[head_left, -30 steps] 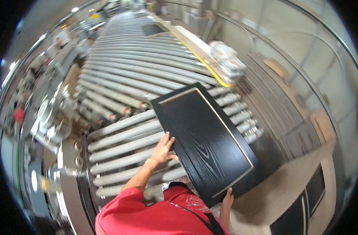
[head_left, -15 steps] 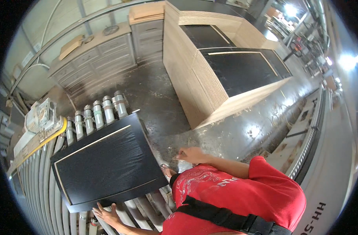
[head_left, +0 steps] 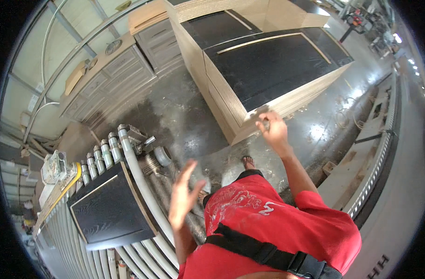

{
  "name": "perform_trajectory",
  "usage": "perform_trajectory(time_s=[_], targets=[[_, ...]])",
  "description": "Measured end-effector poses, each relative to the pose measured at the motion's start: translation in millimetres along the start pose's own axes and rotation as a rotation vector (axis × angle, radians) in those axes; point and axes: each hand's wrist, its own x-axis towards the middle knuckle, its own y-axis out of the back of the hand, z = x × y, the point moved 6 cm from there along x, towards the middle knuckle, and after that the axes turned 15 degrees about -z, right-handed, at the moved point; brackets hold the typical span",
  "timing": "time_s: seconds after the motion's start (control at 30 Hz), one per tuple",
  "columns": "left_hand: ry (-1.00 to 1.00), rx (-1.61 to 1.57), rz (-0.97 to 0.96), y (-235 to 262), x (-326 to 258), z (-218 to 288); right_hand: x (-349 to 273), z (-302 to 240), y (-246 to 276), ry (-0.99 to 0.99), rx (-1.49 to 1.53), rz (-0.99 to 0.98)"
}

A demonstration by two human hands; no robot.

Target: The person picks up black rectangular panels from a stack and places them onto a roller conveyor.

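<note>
A black wood-grain door panel (head_left: 110, 211) with a thin pale inlay line lies flat on the roller conveyor (head_left: 140, 179) at the lower left. My left hand (head_left: 183, 195) is raised beside it, off the panel, fingers spread and holding nothing. My right hand (head_left: 273, 131) reaches forward to the near corner of a tall stack of panels (head_left: 277, 60), whose top one is black. Its fingers are loosely curled at that corner with nothing in them. My red shirt and a black strap fill the bottom of the view.
Grey cabinet fronts (head_left: 124, 69) stand along the back left. The dusty concrete floor (head_left: 184, 116) lies between conveyor and stack. A metal rail (head_left: 375, 153) runs along the right. A small machine unit (head_left: 54, 167) sits at the conveyor's left side.
Both hands were on the black panel; now they are off it and it rests on the rollers. The view has swung right, and my right hand has reached the stack's corner.
</note>
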Motion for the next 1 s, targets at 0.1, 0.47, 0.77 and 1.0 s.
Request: perform_trajectory(time_s=[0.1,0.47,0.77,1.0], targets=[[0.070,-0.114,-0.149,-66.4,60.6,22.3,34.9,26.4,26.2,0.109,-0.103,-0.018],[0.229,-0.215,-0.354,-172.9,146.7,55.9,84.3,81.4,23.9,0.308,-0.229,-0.295],[0.232,-0.411,-0.192,-153.2,132.7,-9.7,88.3,53.2,-1.1,0.333,-0.182,-0.161],[0.164,-0.461,-0.083,-99.6,152.9,-33.5,40.1,21.7,3.6,0.349,-0.180,-0.230]])
